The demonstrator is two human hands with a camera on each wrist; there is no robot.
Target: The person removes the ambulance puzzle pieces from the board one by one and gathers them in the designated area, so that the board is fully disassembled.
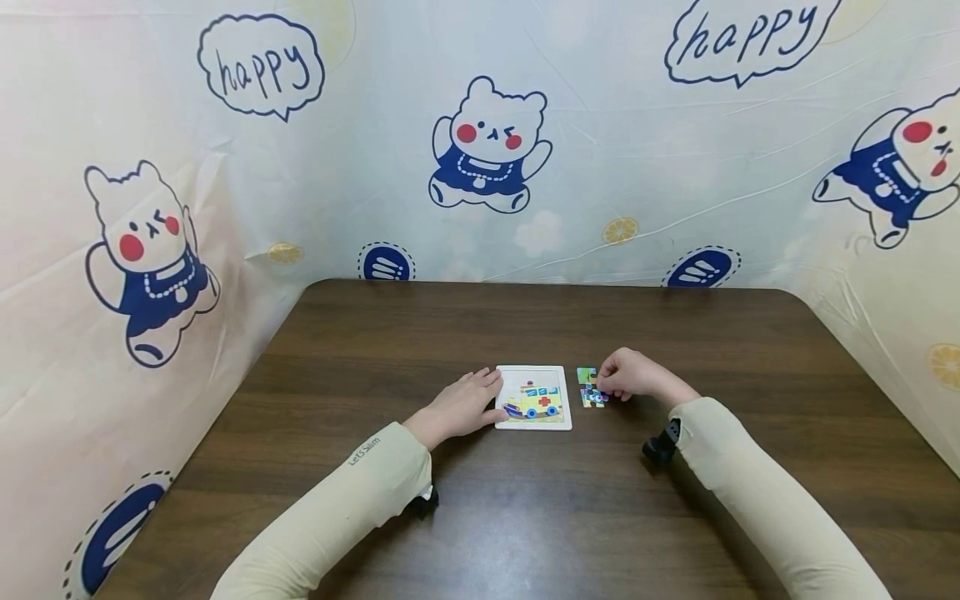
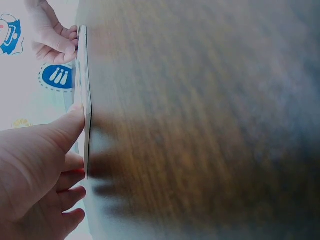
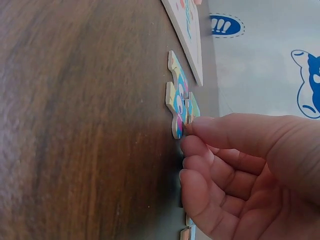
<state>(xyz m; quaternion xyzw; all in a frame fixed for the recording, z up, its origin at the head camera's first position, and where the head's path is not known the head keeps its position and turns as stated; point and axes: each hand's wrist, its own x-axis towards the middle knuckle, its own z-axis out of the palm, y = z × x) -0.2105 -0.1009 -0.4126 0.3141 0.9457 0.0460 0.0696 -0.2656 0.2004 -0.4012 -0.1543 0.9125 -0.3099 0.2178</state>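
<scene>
A square white puzzle board [image 1: 533,421] with an ambulance picture lies on the table. My left hand [image 1: 467,404] rests at its left edge, fingers fairly straight; the thumb [image 2: 72,125] touches the rim in the left wrist view. Just right of the board are several colourful jigsaw pieces [image 1: 587,375]. My right hand [image 1: 630,372] is over their right side, thumb and forefinger pinching at the edge of a puzzle piece. Up close, a piece [image 3: 178,97] with tabs and a blue and pink print lies at those fingertips. The pinched part is mostly hidden by the fingers.
The dark wooden table [image 1: 525,517] reaches back to a printed cloth backdrop [image 1: 600,167] with cartoon bears. More puzzle pieces [image 3: 186,234] show under the right hand in the right wrist view. Dark wrist cameras [image 1: 662,446] hang below both sleeves.
</scene>
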